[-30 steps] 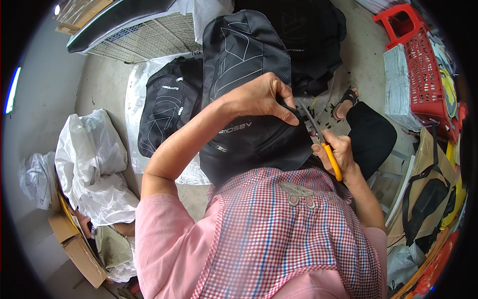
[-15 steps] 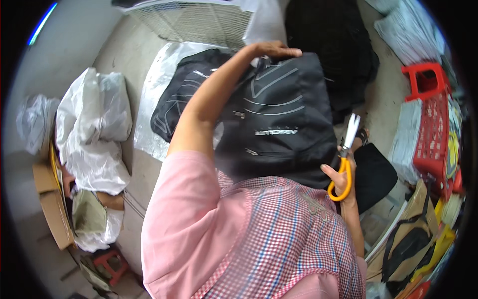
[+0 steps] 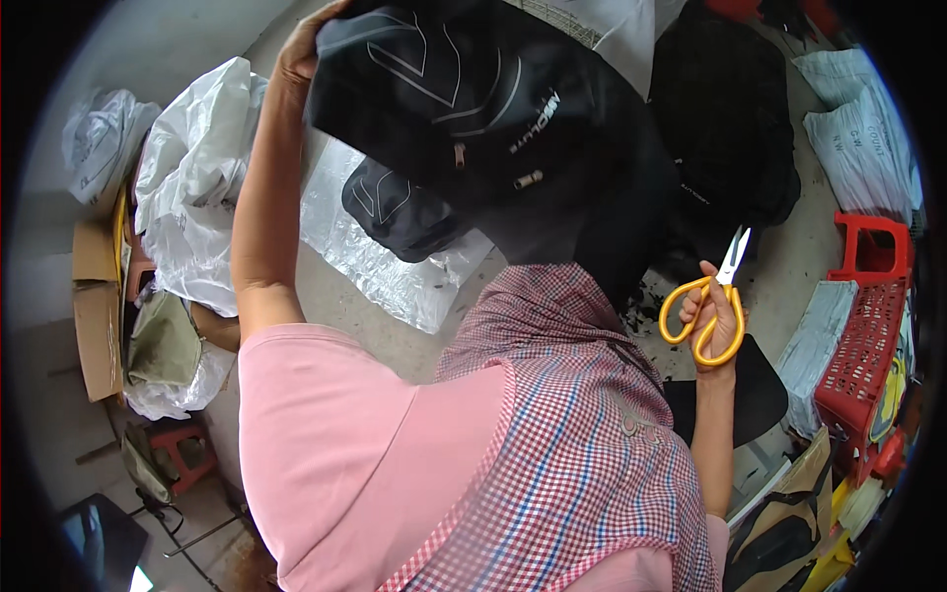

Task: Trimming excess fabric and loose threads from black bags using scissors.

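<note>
My left hand (image 3: 304,44) grips the edge of a black backpack (image 3: 483,89) at the upper left. The backpack has pale line trim and two zipper pulls, and it is held up and tilted, its lower part reaching toward my lap. In my right hand (image 3: 718,321) is a pair of scissors (image 3: 730,271) with yellow loop handles, blades pointing up and slightly parted. The scissors are off to the right of the backpack, apart from it. Below the lifted backpack, a second black bag (image 3: 400,212) with similar trim lies on a clear plastic sheet (image 3: 395,291).
More black bags (image 3: 725,118) are piled at the far right. Red plastic baskets (image 3: 868,345) and white sacks (image 3: 853,133) line the right side. White plastic bags (image 3: 197,178) and a cardboard box (image 3: 97,335) stand at the left. Black scraps lie on the floor near my right hand.
My left hand has swung left and away, lifting and turning the backpack with it. My right hand has turned the scissors, whose handles now face up more fully. The view has also shifted.
</note>
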`<action>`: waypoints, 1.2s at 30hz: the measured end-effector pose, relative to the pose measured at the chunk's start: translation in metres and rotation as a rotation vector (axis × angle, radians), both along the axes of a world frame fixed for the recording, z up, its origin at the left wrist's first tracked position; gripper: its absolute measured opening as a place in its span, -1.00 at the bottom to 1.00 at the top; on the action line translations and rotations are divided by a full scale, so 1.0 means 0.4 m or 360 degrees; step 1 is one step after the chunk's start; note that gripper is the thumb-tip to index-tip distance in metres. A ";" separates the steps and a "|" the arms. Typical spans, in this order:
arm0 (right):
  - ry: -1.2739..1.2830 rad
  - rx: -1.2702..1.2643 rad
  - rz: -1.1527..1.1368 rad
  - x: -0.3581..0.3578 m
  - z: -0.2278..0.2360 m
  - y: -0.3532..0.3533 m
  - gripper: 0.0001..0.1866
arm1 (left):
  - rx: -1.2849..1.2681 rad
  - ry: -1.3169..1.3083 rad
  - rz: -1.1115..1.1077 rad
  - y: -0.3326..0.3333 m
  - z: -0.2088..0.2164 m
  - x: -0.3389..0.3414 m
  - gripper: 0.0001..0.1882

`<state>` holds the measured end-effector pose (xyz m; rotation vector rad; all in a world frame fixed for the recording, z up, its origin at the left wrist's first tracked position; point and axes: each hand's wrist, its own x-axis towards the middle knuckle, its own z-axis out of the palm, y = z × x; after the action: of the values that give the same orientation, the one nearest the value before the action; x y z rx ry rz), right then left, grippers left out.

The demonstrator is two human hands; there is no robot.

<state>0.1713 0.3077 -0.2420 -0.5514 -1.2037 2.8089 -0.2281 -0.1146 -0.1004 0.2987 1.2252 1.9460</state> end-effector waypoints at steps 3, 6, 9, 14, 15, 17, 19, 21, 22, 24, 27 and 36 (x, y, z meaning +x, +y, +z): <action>-0.0243 0.0017 -0.0045 -0.031 0.001 -0.070 -0.60 | 0.0012 0.0348 -0.0088 -0.104 0.011 -0.143 -0.72; -0.0347 0.0064 -0.0184 -0.017 -0.005 -0.066 -0.58 | 0.0378 -0.0042 -0.0067 0.129 0.017 -0.169 -0.79; -0.0267 0.0105 -0.0146 -0.016 0.001 -0.073 -0.55 | 0.0316 0.0047 0.0270 0.114 -0.041 -0.265 -0.80; -0.0313 0.0085 -0.0212 0.022 -0.014 -0.053 -0.50 | 0.0138 0.0205 0.1021 -0.029 -0.145 -0.312 -0.82; -0.0343 0.0097 -0.0271 0.034 -0.022 -0.042 -0.50 | 0.0032 0.0102 0.1162 0.033 -0.166 -0.245 -0.81; -0.0347 0.0071 -0.0292 0.045 -0.027 -0.036 -0.48 | 0.0000 0.0139 0.1385 0.063 -0.123 -0.040 -0.70; -0.0336 0.0031 -0.0233 0.031 -0.032 -0.047 -0.45 | -0.0032 0.0235 0.1581 -0.133 -0.298 0.007 -0.74; -0.0340 0.0046 -0.0210 0.020 -0.039 -0.055 -0.45 | -0.0657 0.0431 0.1749 -0.159 -0.431 0.129 -0.68; -0.0334 0.0058 -0.0162 0.013 -0.042 -0.061 -0.44 | -0.0664 0.0428 0.1748 -0.169 -0.447 0.124 -0.68; -0.0325 0.0087 -0.0072 0.002 -0.046 -0.072 -0.43 | -0.1021 0.0425 0.1678 -0.197 -0.518 0.230 -0.59; -0.0336 0.0111 -0.0071 0.005 -0.046 -0.080 -0.44 | -0.1533 0.0420 0.1508 -0.238 -0.605 0.321 -0.44; -0.0400 0.0080 -0.0130 0.046 -0.083 -0.065 -0.51 | -0.2661 0.0918 0.1229 -0.202 -0.748 0.299 -0.11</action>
<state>0.1896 0.2817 -0.2750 -0.9504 -1.2533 2.6948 -0.1085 -0.1954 -0.3995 -0.6139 3.1390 0.6393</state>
